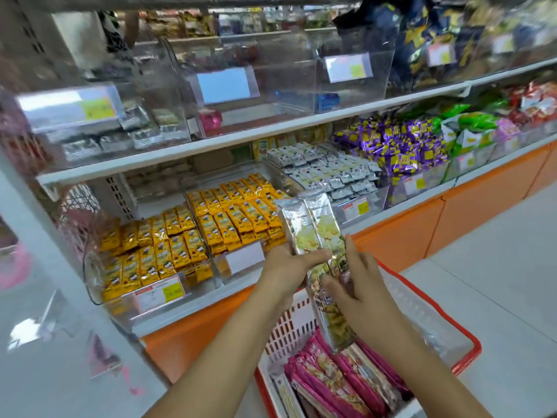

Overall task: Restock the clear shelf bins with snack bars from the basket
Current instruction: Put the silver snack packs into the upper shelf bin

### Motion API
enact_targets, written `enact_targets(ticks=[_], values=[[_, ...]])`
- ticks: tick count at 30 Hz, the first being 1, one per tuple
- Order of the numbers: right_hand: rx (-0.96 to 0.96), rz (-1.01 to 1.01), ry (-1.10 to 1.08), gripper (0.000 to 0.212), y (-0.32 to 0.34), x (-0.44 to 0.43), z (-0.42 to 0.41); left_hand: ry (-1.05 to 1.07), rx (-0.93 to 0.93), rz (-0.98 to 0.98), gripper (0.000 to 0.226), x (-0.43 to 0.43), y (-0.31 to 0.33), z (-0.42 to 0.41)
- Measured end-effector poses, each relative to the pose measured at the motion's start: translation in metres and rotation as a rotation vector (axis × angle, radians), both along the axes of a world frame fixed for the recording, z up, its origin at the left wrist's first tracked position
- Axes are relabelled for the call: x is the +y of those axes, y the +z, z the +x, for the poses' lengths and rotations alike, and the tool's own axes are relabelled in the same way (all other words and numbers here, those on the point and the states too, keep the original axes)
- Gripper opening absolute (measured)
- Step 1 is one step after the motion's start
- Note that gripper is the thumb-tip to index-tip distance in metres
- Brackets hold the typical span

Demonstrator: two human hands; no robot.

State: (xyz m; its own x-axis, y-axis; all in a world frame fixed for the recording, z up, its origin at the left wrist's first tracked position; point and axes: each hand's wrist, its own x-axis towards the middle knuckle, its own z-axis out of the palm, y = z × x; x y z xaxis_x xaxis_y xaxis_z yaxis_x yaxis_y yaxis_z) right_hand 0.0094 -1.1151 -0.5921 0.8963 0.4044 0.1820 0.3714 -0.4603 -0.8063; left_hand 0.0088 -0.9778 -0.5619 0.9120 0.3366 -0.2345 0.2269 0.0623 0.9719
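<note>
Holding a bundle of long snack bars [313,230] well above the basket [289,330], both grips clenched on it. Left grip [286,267] curled round the bundle's left edge at about mid-length, thumb laid across the front. Right grip [364,291] pinching the right edge just below, fingers pointing up along the wrapper.

Long axis steep: lower end just above the pink bars [328,381] lying in the basket, upper end tipped up and left toward the shelf. Just beyond that upper end, lower bins already heaped with yellow packs [180,245]. On the shelf above, up and left of both grips and well apart from them, a nearly bare clear bin [241,116].

Judging from that, probably calls for a lift roughly along the bundle's own axis, then a turn to bring it lengthwise into the bin mouth. Left grip nearer the shelf, so likely the one to carry. Right grip nearer the basket, better placed to release and reach down for more.
</note>
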Motion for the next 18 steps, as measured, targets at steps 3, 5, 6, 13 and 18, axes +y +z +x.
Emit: enact_targets(ticks=[3,5,6,13,18], values=[[-0.202,-0.161,-0.041,0.1,0.008,0.004,-0.014,0.103,-0.086,-0.081,0.034,0.004,0.016,-0.008],[-0.318,-0.182,-0.043,0.096,0.015,0.008,-0.022,0.138,-0.108,-0.086,0.033,0.009,0.028,-0.014],[-0.342,-0.162,-0.026,0.09,0.021,0.01,-0.023,0.142,-0.111,-0.081,0.039,0.011,0.036,-0.018],[-0.278,-0.006,0.113,0.074,0.102,0.02,-0.018,-0.004,-0.299,0.015,0.022,0.045,0.099,-0.045],[-0.294,0.052,0.178,0.069,0.176,0.037,-0.004,0.246,-0.48,0.613,0.025,0.099,0.155,-0.075]])
